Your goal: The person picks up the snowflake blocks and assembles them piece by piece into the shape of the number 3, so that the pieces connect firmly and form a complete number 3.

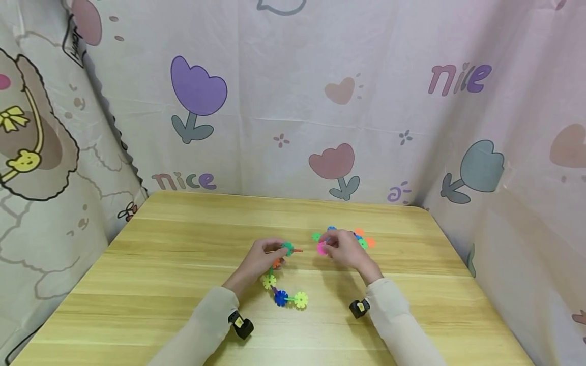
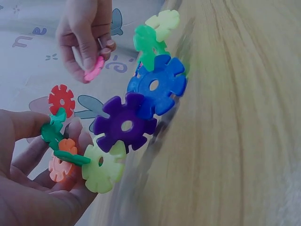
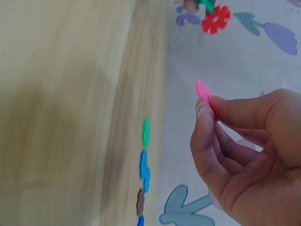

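The disc chain [image 2: 113,120] trailed over the bench [image 1: 137,284] from the left hand [image 1: 262,254], which gripped it near its red end disc [image 2: 55,104]; the right hand [image 1: 344,247] pinched a pink disc [image 1: 321,248] apart from it. Attaching seemed under way, the next move probably needing aligned slots. Fingers masked the pink disc's slots and some spare discs [image 1: 363,244].

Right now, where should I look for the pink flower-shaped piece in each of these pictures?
Head view: just right of centre, in the lower half; the pink piece is in the right hand.
Left wrist view: upper left; the pink piece shows below the right hand's fingertips.
Right wrist view: right of centre, above mid-height, pinched by thumb and finger; the pink piece.
Shared landmark: the red piece at the chain's end.
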